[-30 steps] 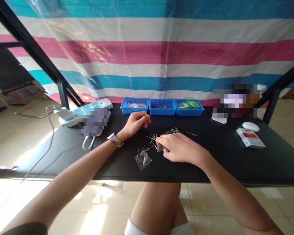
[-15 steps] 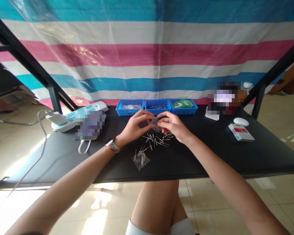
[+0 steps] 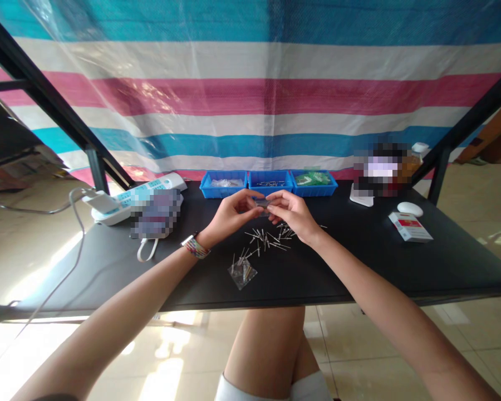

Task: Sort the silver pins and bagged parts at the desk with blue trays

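Observation:
A small clear plastic bag [image 3: 263,204] is pinched between my two hands above the table, in front of the blue bins. My left hand [image 3: 236,216] grips its left edge with thumb and fingers. On the other side my right hand [image 3: 291,213] holds the bag's right edge. Whatever is inside the bag is too small to make out. Below the hands lie loose thin metal pins, which look like blind rivets [image 3: 264,239], partly hidden by my right hand. Nearer the front edge rests another clear bag [image 3: 242,273] with several metal pieces on it.
Three joined blue bins hold white items [image 3: 225,192], metal pins [image 3: 271,192] and green packets [image 3: 314,189]. At left are a power strip [image 3: 140,195], a cable and a blurred device [image 3: 158,214]. A red-and-white box [image 3: 411,226] and white oval object [image 3: 409,209] sit at right.
Both hands have closed in on the small bag, and my left fingers now pinch its edge. The bag sits slightly higher and shows less of its face. The view has shifted slightly.

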